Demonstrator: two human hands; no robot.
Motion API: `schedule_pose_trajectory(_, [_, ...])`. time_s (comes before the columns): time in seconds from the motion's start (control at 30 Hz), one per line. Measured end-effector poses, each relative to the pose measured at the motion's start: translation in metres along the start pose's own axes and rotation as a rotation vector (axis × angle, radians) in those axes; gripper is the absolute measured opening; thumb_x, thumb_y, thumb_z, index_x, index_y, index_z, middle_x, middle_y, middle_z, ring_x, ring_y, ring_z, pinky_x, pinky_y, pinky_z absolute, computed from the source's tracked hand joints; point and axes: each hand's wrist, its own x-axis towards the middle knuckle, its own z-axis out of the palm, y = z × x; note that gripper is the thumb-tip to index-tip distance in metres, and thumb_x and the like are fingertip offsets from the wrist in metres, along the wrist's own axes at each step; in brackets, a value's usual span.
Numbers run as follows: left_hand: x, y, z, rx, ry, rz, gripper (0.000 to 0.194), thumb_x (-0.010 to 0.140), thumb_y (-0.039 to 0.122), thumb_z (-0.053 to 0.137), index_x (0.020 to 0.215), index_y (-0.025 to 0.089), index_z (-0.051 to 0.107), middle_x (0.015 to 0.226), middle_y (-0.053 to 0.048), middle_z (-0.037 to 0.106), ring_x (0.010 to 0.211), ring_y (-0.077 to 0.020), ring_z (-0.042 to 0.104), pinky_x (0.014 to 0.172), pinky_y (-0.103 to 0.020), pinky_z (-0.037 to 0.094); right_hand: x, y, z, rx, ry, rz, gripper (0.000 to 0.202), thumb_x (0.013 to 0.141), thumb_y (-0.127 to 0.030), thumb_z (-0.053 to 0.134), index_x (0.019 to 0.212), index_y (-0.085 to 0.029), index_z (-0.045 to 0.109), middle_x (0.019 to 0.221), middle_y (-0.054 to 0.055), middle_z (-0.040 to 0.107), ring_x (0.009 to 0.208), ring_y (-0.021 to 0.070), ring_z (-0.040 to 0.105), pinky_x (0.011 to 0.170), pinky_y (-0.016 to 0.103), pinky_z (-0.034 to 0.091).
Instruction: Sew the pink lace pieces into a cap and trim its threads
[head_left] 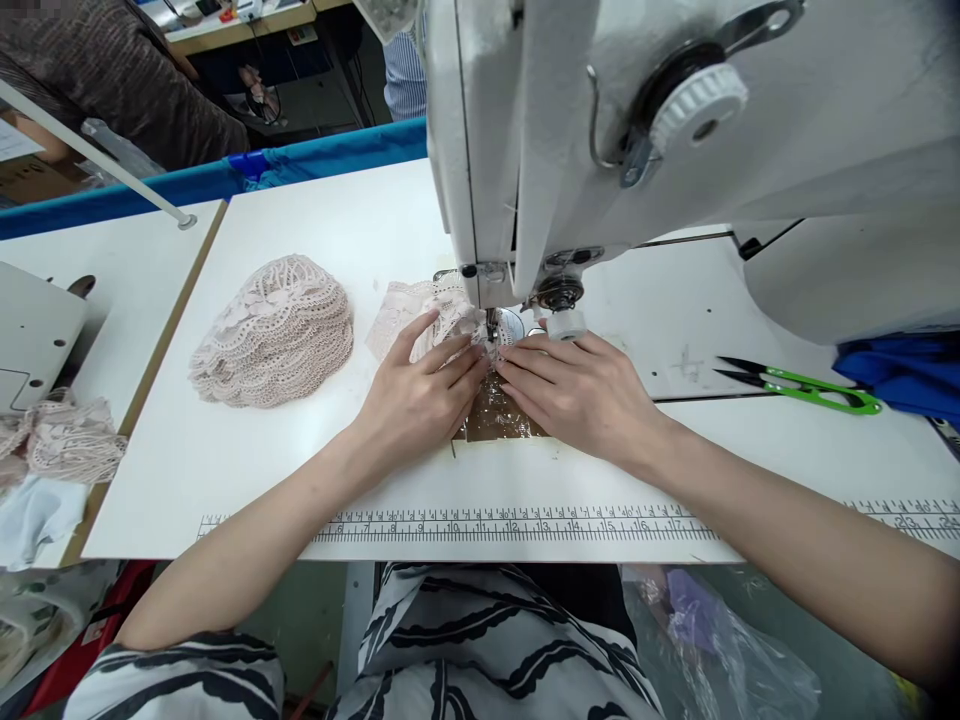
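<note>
A pale pink lace piece (pixel 409 305) lies under the presser foot (pixel 491 325) of a white sewing machine (pixel 495 150). My left hand (pixel 427 385) rests on the lace just left of the needle, fingers stretched out and spread over it. My right hand (pixel 581 390) lies on the other side of the foot, its fingers extended flat and its tips close to the left fingertips. Whether the right fingertips touch the lace is hard to make out. Between the hands, a shiny brown taped patch (pixel 499 410) covers the machine bed.
A stack of pink lace pieces (pixel 274 335) sits at left. Green-handled thread snips (pixel 806 385) and blue cloth (pixel 900 370) lie at right. A printed ruler (pixel 510 525) runs along the front edge. Beyond the blue cloth border (pixel 330 150) is another person (pixel 112 80).
</note>
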Motion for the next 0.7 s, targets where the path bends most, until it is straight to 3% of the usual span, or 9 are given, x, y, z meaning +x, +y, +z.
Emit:
schedule_pose_trajectory(0.23, [-0.001, 0.001, 0.002, -0.019, -0.013, -0.017, 0.027, 0.099, 0.017, 0.05, 0.115, 0.02, 0.072, 0.114, -0.004, 0.077, 0.114, -0.0217, 0.07, 0.114, -0.056, 0.046, 0.0, -0.001, 0.0, -0.053, -0.01, 0.004, 0.02, 0.099, -0.018, 0.056, 0.102, -0.018, 0.075, 0.109, 0.002, 0.078, 0.101, 0.018, 0.07, 0.092, 0.035, 0.052])
schedule_pose_trajectory(0.5, [-0.001, -0.001, 0.007, -0.149, -0.027, -0.092, 0.029, 0.098, 0.016, 0.052, 0.12, 0.016, 0.072, 0.118, -0.009, 0.075, 0.118, -0.0264, 0.069, 0.119, -0.06, 0.038, 0.002, 0.001, 0.001, -0.034, -0.044, 0.028, 0.02, 0.099, -0.017, 0.055, 0.105, -0.016, 0.075, 0.112, 0.006, 0.077, 0.1, 0.0204, 0.071, 0.094, 0.039, 0.052])
schedule_pose_trajectory(0.7, [0.0, -0.004, 0.011, -0.097, -0.032, -0.105, 0.032, 0.101, 0.019, 0.046, 0.122, 0.014, 0.07, 0.12, -0.01, 0.075, 0.118, -0.0263, 0.069, 0.119, -0.06, 0.037, 0.005, 0.002, 0.004, -0.044, -0.105, 0.072, 0.023, 0.1, -0.017, 0.052, 0.107, -0.015, 0.075, 0.112, 0.007, 0.077, 0.1, 0.0217, 0.07, 0.093, 0.04, 0.051])
